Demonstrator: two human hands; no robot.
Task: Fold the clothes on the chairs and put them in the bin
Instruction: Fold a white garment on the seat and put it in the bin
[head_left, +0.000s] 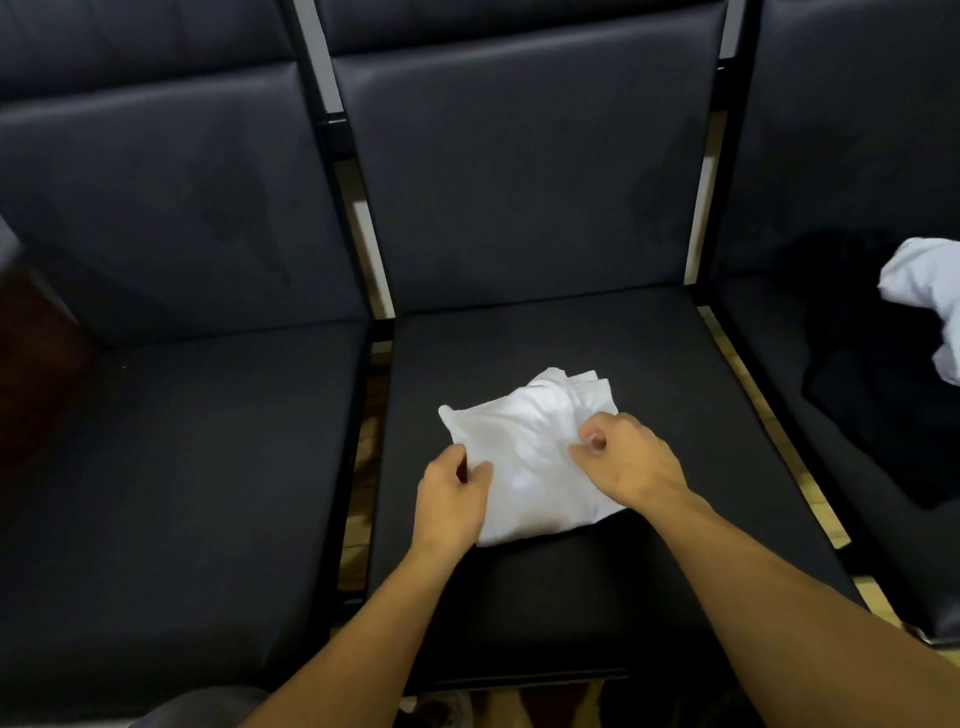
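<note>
folded white cloth garment (524, 447) on the middle black padded chair (675, 374); i see my left hand (452, 499) pinching its left edge, right hand (631, 457) gripping its right side

No legible text, seemingly, anywhere.

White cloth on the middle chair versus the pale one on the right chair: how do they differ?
The white cloth lies flat and folded; the pale cloth sits bunched. Both hands, left hand and right hand, grip the white cloth; nothing touches the pale cloth, which is cut off at the picture's edge. Both look light-coloured.
</note>
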